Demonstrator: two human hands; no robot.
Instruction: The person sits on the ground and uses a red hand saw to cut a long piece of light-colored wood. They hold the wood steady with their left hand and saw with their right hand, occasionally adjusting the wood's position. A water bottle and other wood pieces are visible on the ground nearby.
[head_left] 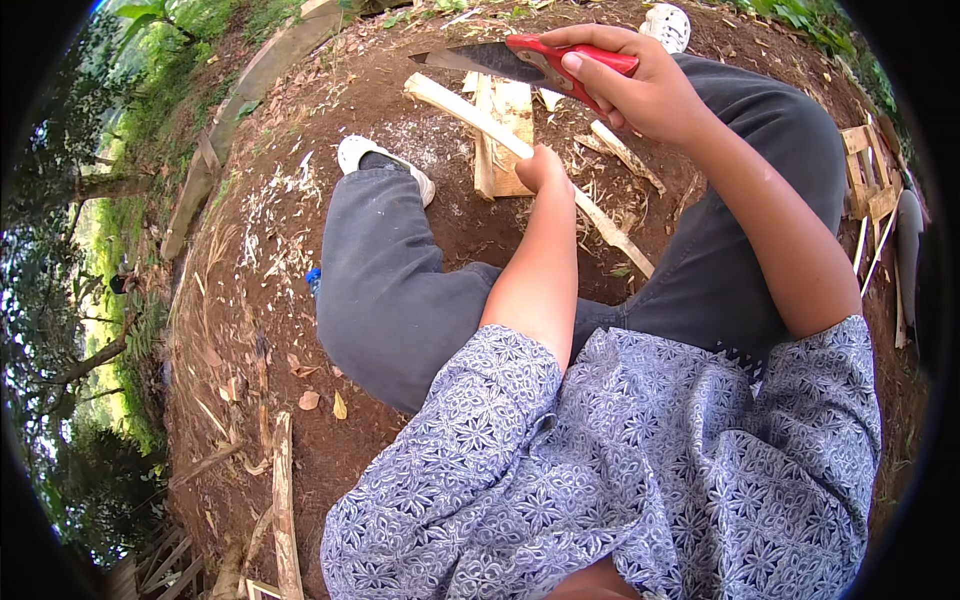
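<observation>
In my right hand (640,85) is the red handle of a hand saw (490,60). Its dark blade tapers to a point toward the left, and I cannot make out its teeth. My left hand (542,168) is closed around a long pale stick (465,108), gripping it near the middle. The stick slants from upper left down to the right between my legs. The blade is raised above the stick's far end; whether they touch is hard to tell. Beneath the stick, a flat board (514,125) and a narrow wood piece (485,135) lie on the soil.
My bent legs in grey trousers (390,270) flank the work, with a white clog (415,180) on my left foot. Wood shavings (290,200) and split sticks (630,158) litter the brown soil. A long beam (240,100) lies at left, a wooden pallet-like frame (868,170) at right.
</observation>
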